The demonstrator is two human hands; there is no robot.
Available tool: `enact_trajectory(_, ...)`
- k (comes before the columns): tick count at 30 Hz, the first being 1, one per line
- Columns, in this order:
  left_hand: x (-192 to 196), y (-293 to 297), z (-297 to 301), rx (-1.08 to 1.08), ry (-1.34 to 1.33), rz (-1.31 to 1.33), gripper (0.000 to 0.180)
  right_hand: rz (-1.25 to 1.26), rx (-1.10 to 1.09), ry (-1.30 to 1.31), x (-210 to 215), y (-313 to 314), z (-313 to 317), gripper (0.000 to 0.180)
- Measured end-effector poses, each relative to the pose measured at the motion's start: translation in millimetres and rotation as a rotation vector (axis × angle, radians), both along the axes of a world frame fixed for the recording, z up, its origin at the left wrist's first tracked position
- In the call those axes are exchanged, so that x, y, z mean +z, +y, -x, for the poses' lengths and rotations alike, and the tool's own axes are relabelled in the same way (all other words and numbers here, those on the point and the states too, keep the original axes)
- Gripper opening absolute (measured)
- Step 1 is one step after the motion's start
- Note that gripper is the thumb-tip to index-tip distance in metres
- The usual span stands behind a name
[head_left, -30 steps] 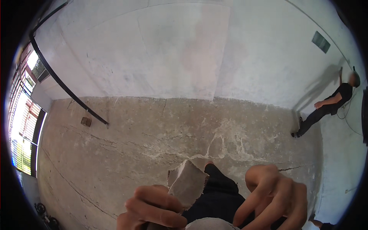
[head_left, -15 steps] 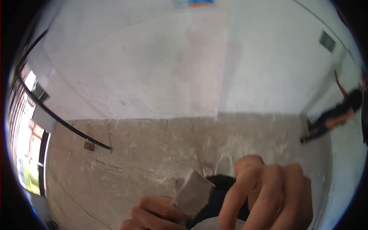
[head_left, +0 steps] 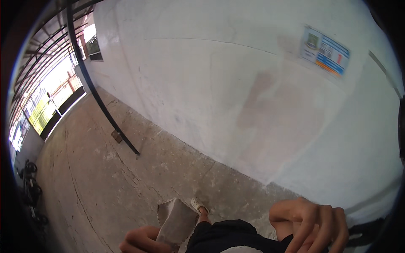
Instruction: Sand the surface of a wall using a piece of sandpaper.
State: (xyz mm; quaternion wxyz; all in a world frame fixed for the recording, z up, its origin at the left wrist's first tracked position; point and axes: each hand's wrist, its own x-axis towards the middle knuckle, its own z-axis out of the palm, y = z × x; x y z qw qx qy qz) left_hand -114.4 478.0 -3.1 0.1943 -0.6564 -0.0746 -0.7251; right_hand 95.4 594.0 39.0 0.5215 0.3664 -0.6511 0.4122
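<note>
Two bare hands work low in the frame: the left hand [head_left: 141,241] closes its grip around the bottom of a flat grey trowel blade [head_left: 176,219], while the right hand [head_left: 312,223] curls loosely, holding nothing. The blade sits just above the left grip, long axis running upward and away, ragged edge toward the white wall [head_left: 236,97]. Held only at its base, it could tip and drop onto the concrete floor [head_left: 105,181].
</note>
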Motion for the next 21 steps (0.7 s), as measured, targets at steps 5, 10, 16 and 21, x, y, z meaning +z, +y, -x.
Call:
enact_trajectory(5, -1.2, 54.7, 81.7, 0.131, 0.034, -0.077, 0.019, -0.034, 0.018, 0.071, -13.5, 69.2, 93.7, 0.022)
enact_trajectory(10, 18.4, 90.7, 159.8, 0.115, 0.037, 0.089, 0.02, -0.14, 0.09, 0.639, 2.5, 137.3, 206.3, 0.017)
enact_trajectory(16, -0.1, 180.6, 244.9, -0.04, -0.03, 0.227, 0.022, -0.144, 0.034, 0.533, 3.4, 215.3, 293.2, 0.016)
enact_trajectory(21, -14.8, 229.1, 328.7, -0.072, -0.053, 0.341, 0.032, -0.025, 0.112, 0.365, -27.9, 274.9, 376.8, 0.023)
